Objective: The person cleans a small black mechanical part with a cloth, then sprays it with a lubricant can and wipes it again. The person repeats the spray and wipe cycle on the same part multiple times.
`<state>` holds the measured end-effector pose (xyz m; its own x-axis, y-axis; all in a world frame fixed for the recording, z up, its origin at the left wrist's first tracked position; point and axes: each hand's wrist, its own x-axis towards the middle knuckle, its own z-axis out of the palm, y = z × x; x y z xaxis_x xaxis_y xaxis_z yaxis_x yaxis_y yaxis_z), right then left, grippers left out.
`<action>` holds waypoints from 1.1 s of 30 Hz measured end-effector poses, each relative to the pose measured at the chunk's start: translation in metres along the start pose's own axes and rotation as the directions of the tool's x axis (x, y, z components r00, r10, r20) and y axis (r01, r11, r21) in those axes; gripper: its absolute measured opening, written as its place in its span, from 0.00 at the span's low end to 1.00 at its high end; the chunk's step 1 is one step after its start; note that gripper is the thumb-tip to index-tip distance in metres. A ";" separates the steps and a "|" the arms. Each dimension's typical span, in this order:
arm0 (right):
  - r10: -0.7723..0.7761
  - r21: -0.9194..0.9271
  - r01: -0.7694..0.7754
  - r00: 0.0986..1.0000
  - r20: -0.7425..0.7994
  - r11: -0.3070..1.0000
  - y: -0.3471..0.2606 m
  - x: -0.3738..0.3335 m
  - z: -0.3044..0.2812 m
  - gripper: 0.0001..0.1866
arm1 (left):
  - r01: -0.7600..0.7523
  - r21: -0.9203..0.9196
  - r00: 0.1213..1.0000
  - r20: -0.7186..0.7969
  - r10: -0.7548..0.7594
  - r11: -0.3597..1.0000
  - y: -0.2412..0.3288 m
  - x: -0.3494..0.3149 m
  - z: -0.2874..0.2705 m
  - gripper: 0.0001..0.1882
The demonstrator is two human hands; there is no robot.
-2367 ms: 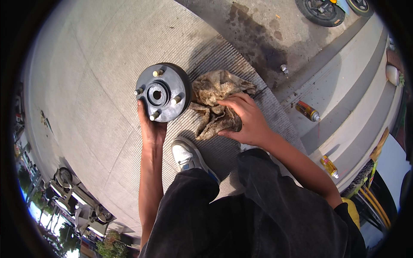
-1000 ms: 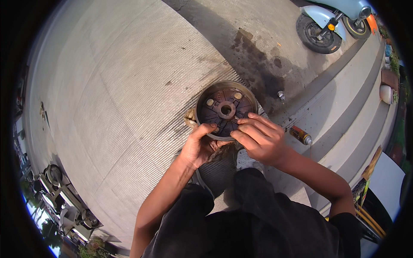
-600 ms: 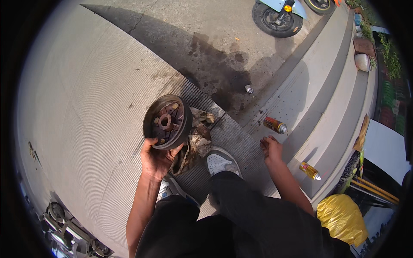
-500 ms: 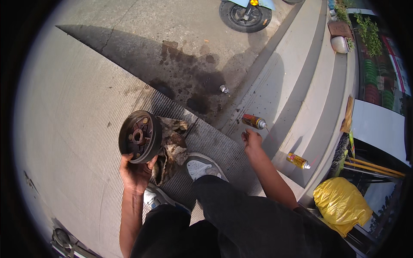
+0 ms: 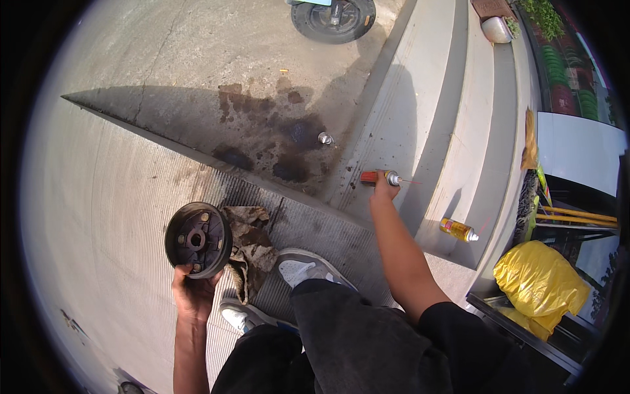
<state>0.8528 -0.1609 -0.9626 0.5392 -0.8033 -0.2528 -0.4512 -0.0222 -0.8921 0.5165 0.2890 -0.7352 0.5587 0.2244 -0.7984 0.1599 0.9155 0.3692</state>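
Observation:
My left hand (image 5: pixel 193 295) holds a dark, round metal drum (image 5: pixel 210 235) by its lower rim, open side up, with a hub and bolt heads inside. My right hand (image 5: pixel 386 188) reaches out to the step and closes round a red spray can (image 5: pixel 368 177), which lies on its side with a thin red straw at its nozzle. Whether the can is off the step I cannot tell. A dirty, stained rag (image 5: pixel 252 246) lies on the ribbed ramp beside the drum, near my shoes (image 5: pixel 307 268).
A yellow spray can (image 5: pixel 458 230) lies on the steps (image 5: pixel 426 105) at right. A small silvery cap or cup (image 5: pixel 325 138) sits by dark wet stains. A wheel (image 5: pixel 333 20) stands at the far side. A yellow plastic bag (image 5: pixel 541 285) and poles (image 5: pixel 577 217) are at right.
My right hand has moved from just beside the red spray can to grip it. The drum has tilted to face up more. My view has shifted.

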 end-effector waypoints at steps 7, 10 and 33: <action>0.079 -0.100 -0.035 0.874 0.480 0.994 -0.014 0.003 -0.038 0.30 | -0.020 0.161 0.999 -0.021 0.024 0.987 0.015 -0.003 0.018 0.34; -0.110 -0.245 0.307 0.800 0.590 0.920 -0.011 0.029 -0.053 0.35 | 0.016 0.243 1.000 0.015 -0.020 0.970 0.015 0.005 0.031 0.34; -0.259 -0.275 0.144 0.857 -0.446 0.951 -0.085 0.183 -0.244 0.42 | 0.154 0.577 0.940 0.165 -0.299 0.802 -0.011 0.043 0.150 0.37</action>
<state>0.8161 -0.4511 -0.8412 0.2616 -0.9480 0.1814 -0.5472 -0.3004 -0.7813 0.6606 0.2384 -0.7030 0.6116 -0.1175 -0.7824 0.6837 0.5762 0.4479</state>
